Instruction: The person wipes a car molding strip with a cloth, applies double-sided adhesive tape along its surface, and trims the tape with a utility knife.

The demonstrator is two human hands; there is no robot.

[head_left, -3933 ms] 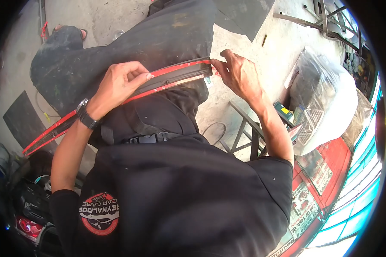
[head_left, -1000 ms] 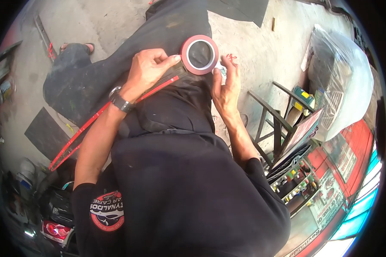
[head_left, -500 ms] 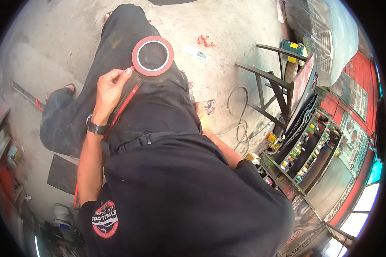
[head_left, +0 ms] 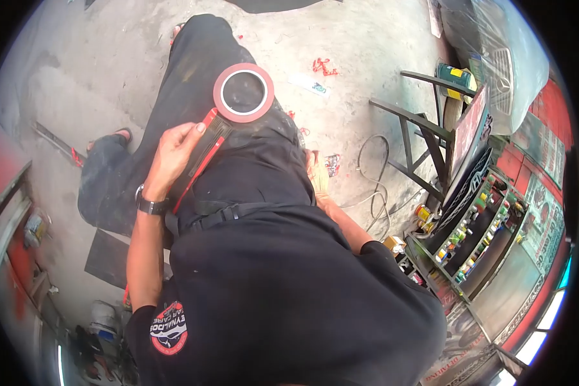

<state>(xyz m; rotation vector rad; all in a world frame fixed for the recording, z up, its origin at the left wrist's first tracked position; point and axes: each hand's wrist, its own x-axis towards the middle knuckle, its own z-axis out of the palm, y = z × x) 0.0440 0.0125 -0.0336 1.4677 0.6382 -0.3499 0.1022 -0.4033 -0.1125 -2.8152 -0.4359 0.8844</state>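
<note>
Left of centre, the left hand (head_left: 174, 156) pinches one strip (head_left: 207, 153), fingers closed; one tape roll (head_left: 266, 105) is above. The right hand (head_left: 316, 172): grip I cannot tell.

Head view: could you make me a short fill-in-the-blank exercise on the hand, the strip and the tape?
1. The left hand holds the strip, whose edges are coloured ____.
2. The wristwatch is worn on the person's ____ wrist.
3. The ring lining the hole of the tape roll is coloured ____.

Missing words: red; left; white.
</note>
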